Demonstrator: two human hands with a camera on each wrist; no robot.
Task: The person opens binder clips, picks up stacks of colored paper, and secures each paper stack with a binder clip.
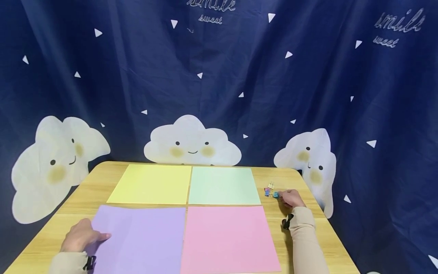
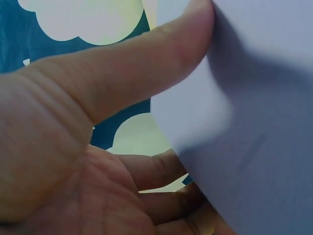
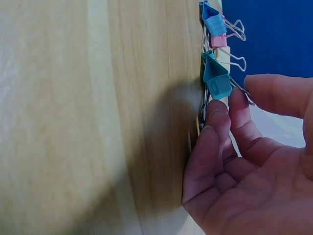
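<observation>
My left hand [image 1: 81, 235] holds the left edge of a purple sheet of paper [image 1: 142, 239], thumb on top and the other fingers underneath. In the left wrist view the purple sheet [image 2: 264, 127] stands tilted, its edge between thumb and fingers. At the right of the table my right hand [image 1: 292, 198] pinches a wire handle of a teal binder clip [image 3: 217, 81] between thumb and index finger. Right beside it, a blue binder clip [image 3: 212, 19], a pink one [image 3: 218, 40] and a cream one [image 3: 223, 55] sit close together on the wood.
A yellow sheet [image 1: 150, 184] and a mint green sheet [image 1: 223, 185] lie along the back of the wooden table [image 1: 277, 228]. A pink sheet [image 1: 229, 239] lies right of the purple one. Behind the table hangs a dark blue curtain [image 1: 219, 87] with clouds.
</observation>
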